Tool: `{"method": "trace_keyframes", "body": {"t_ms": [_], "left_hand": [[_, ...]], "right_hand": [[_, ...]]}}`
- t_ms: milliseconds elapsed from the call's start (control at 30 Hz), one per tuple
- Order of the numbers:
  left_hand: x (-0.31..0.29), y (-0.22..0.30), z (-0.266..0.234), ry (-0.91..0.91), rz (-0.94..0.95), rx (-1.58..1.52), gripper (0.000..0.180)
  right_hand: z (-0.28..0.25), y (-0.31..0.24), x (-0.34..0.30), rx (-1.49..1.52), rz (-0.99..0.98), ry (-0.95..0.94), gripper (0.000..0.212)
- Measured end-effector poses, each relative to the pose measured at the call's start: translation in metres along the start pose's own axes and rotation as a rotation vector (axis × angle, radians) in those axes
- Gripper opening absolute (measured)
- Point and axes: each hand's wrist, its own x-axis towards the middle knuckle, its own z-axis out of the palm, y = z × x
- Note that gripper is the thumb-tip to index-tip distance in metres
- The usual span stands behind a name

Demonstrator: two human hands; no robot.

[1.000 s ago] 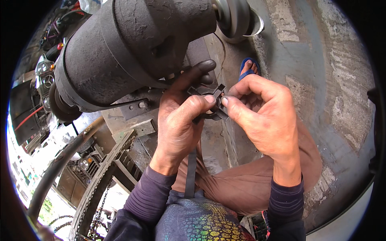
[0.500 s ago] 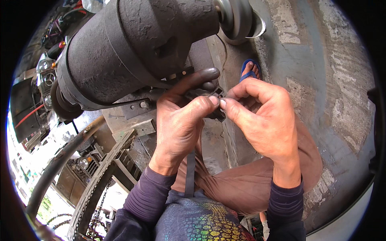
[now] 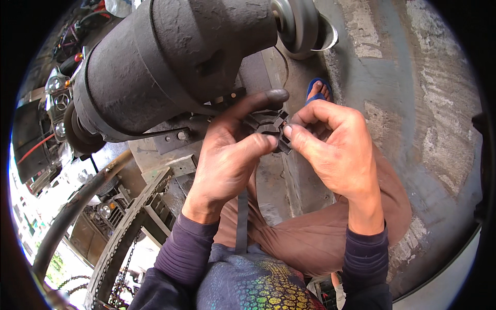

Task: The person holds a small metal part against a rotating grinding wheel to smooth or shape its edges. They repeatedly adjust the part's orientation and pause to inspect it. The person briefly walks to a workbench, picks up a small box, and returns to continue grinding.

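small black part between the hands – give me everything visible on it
The small black part is dark and matte; whether rubber or plastic cannot be told. Ribs or teeth show along its upper face. It is held in the air below the big grey cylindrical housing, above the concrete floor. The left hand pinches it between thumb and forefinger; the right hand grips its right end with its fingertips. Fingers hide most of it, so its full shape cannot be told.
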Motion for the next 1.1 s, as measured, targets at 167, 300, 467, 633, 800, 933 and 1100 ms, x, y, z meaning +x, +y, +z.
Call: {"method": "trace_keyframes", "body": {"t_ms": [167, 300, 467, 633, 800, 933, 1100], "left_hand": [[0.008, 0.001, -0.003, 0.061, -0.047, 0.278, 0.046], [0.011, 0.004, -0.006, 0.04, -0.104, 0.18, 0.036], [0.014, 0.0, 0.003, 0.088, -0.027, 0.327, 0.029], [0.025, -0.007, 0.016, 0.222, 0.055, 0.356, 0.028], [0.035, -0.013, 0.031, 0.303, 0.101, 0.212, 0.027], [0.039, -0.015, 0.039, 0.324, 0.09, 0.156, 0.028], [0.045, -0.012, 0.042, 0.313, 0.1, 0.175, 0.029]], "right_hand": [[-0.006, 0.001, 0.002, 0.201, 0.026, -0.062, 0.01], [-0.013, 0.002, 0.008, 0.243, 0.1, -0.049, 0.01], [-0.018, 0.004, 0.017, 0.27, 0.093, -0.034, 0.013], [-0.017, 0.001, 0.025, 0.291, 0.06, 0.006, 0.015], [-0.014, 0.001, 0.031, 0.333, 0.001, 0.072, 0.015], [-0.018, 0.005, 0.035, 0.398, 0.004, 0.099, 0.014], [-0.016, 0.01, 0.038, 0.527, -0.014, 0.137, 0.013]]}}
